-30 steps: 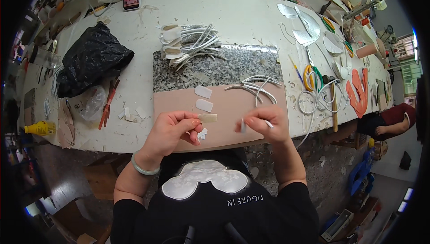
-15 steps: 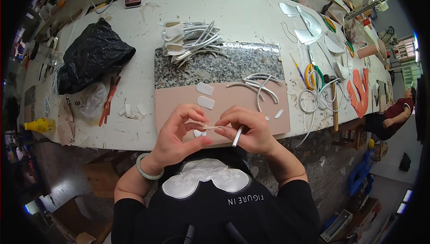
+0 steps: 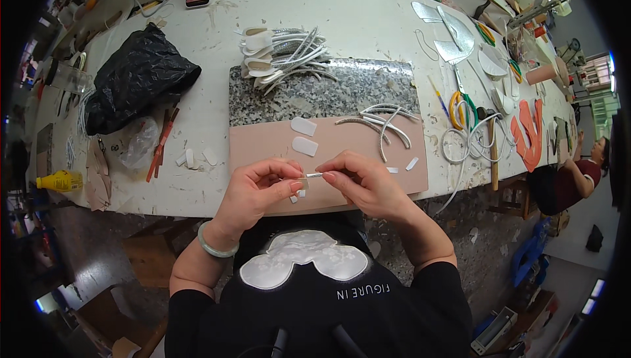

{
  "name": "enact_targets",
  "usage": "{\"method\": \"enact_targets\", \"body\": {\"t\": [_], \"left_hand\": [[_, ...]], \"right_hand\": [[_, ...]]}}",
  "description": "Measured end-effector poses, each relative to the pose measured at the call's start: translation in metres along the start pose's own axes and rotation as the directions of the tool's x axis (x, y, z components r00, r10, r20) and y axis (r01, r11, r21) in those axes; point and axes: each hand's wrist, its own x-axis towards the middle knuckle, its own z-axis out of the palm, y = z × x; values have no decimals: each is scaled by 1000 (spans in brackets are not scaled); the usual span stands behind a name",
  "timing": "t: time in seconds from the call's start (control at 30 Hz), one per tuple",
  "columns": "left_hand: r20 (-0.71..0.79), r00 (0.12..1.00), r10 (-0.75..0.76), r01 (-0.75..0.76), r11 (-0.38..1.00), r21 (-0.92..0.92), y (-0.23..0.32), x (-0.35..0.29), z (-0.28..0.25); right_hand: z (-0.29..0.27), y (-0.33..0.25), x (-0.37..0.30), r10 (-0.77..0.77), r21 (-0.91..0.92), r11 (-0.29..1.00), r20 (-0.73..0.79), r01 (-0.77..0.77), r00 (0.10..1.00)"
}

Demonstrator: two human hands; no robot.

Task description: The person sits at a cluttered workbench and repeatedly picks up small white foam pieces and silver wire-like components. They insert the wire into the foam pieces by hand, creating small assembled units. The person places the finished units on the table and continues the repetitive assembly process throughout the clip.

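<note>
Both hands meet over the front of a pink board (image 3: 263, 141). My left hand (image 3: 263, 186) is closed, pinching a small pale tab (image 3: 304, 182) between thumb and fingers. Between the fingertips of my right hand (image 3: 368, 186) is a short silver-white cord strip (image 3: 315, 175), its end against the tab; most of the strip is hidden by the hand. Two white rounded tabs, one upper (image 3: 303, 126) and one lower (image 3: 304, 145), lie beyond the hands. Curved silver and white strips (image 3: 394, 133) rest at the board's right side. Small white scraps (image 3: 297, 196) lie under my left fingers.
Behind the board's pink part is a speckled stone slab (image 3: 381, 85), with a bundle of tabbed strips (image 3: 282, 55) on it. A black plastic bag (image 3: 141, 75) sits left. Scissors (image 3: 459, 98), a coiled white cord (image 3: 453, 147) and a hammer (image 3: 494, 154) lie right. A person (image 3: 578, 177) is at far right.
My hands have come together. The right hand has turned the strip so its end points left to the tab, and the left fingers have closed on the tab.
</note>
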Motion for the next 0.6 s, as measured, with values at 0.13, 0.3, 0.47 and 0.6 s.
{"method": "enact_targets", "body": {"t": [0.13, 0.3, 0.47, 0.6], "left_hand": [[-55, 998, -33, 32, 999, -23, -3, 1, 2], [-27, 997, -69, 69, 998, -10, -7, 1, -1], [-29, 994, -105, 105, 994, -5, -9, 2, -3], [-19, 994, -111, 111, 994, -24, -9, 3, -5]], "right_hand": [[3, -3, 1, 117, 57, 991, 7, -117, 993], [3, -9, 1, 151, 78, 985, 38, -153, 988], [3, -7, 2, 142, 74, 987, 50, -145, 989], [3, -5, 2, 139, 77, 987, 58, -143, 989]]}}
